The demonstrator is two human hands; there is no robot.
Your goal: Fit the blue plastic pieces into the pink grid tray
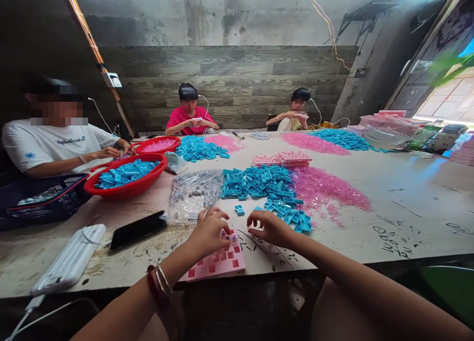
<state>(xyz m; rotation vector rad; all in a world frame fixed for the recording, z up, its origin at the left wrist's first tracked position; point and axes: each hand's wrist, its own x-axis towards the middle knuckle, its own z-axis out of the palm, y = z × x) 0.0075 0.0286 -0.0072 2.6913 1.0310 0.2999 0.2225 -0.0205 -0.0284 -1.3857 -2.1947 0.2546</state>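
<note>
My left hand [209,232] is over a pink tray [217,267] with rows of square holes, at the table's front edge. Its thumb and fingers close round a small white-and-purple piece [223,234]. A similar small piece [234,237] sits at the tray's far right corner. To the right of the tray, my right hand [272,227] is held low over the table, fingers curled and tips close together; whatever they hold is too small to make out. One loose blue plastic part [239,210] lies beyond the hands, in front of a heap of blue parts [259,180].
Pink clear bits [326,188] are heaped beside stacked pink trays [294,158]. On the left are a clear bag of small pieces [192,195], a phone [138,230], a cabled white power bank [68,257] and a red basket [126,192]. Three people work around the table.
</note>
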